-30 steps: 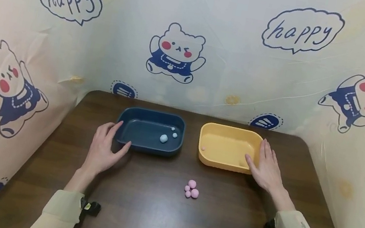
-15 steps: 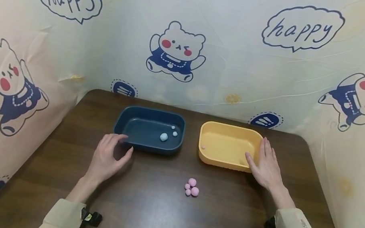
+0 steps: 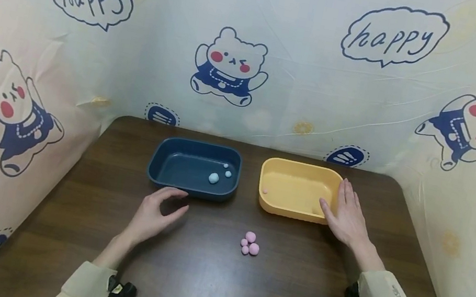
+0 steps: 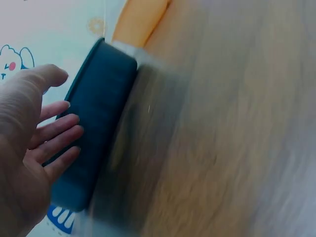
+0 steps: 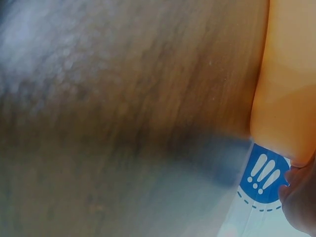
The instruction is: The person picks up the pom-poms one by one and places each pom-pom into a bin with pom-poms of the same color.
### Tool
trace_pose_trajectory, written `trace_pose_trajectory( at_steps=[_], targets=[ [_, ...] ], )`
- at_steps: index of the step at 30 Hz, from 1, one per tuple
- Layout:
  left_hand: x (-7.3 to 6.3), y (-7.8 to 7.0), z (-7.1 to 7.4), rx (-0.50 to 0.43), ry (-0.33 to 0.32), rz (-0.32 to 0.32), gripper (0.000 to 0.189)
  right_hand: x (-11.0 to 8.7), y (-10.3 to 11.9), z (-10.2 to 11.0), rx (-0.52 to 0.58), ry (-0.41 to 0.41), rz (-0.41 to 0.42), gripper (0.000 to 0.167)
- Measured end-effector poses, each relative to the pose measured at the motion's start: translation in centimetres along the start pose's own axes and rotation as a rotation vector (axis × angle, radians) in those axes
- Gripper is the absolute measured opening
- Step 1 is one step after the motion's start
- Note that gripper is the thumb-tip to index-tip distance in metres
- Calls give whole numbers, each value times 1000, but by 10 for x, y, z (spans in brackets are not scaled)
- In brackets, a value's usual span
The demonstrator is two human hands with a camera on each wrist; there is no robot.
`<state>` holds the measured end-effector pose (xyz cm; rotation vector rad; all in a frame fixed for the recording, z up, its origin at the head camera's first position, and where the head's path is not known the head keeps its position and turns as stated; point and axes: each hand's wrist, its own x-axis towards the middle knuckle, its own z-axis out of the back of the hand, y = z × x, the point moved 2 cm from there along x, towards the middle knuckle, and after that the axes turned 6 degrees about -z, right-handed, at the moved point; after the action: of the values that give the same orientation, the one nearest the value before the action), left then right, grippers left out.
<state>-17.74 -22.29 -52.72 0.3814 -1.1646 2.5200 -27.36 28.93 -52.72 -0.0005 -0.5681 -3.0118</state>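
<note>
My left hand (image 3: 154,216) hovers in front of the dark blue tray (image 3: 178,188), thumb and fingers apart and holding nothing. In the left wrist view its fingers overlap the tray's outer wall (image 4: 98,113); whether they touch cannot be told. Three light blue balls, the largest of them (image 3: 213,178) nearest me, lie inside that tray. On the yellow tray's (image 3: 293,214) right end rests my right hand (image 3: 349,221), fingers straight along the outside and thumb over the rim. One small pink ball (image 3: 265,191) sits in it. Several pink balls (image 3: 253,249) cluster on the table between the hands.
The brown wooden table (image 3: 194,289) ends at a printed cloth (image 3: 297,84) that hangs behind it and at both sides. A gap separates the two trays. Each wrist wears a small black camera, the left one (image 3: 126,292) plainly visible.
My left hand has left the blue tray's left end and moved right and toward me, to the tray's front. The right hand, trays and balls stay put.
</note>
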Motion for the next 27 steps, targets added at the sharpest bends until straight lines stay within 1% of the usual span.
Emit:
trace_pose_trajectory(
  at_steps=[7,10,13,17,23,27],
  targets=[
    [2,-8,-18,-199,107,52,44,0,0,0,9,4,-7,99],
    [4,-10,-29,-241,137,63,45,-1,0,0,13,4,-4,99],
    [6,-13,-41,-249,168,57,45,-1,1,-1,19,2,4,99],
    [8,-18,-55,-232,210,39,45,-1,1,-1,23,-2,11,98],
    [10,-24,-68,-235,272,53,50,-1,2,-1,18,8,-2,100],
    [11,-28,-73,-235,288,66,52,0,2,0,15,13,-6,100]
  ],
)
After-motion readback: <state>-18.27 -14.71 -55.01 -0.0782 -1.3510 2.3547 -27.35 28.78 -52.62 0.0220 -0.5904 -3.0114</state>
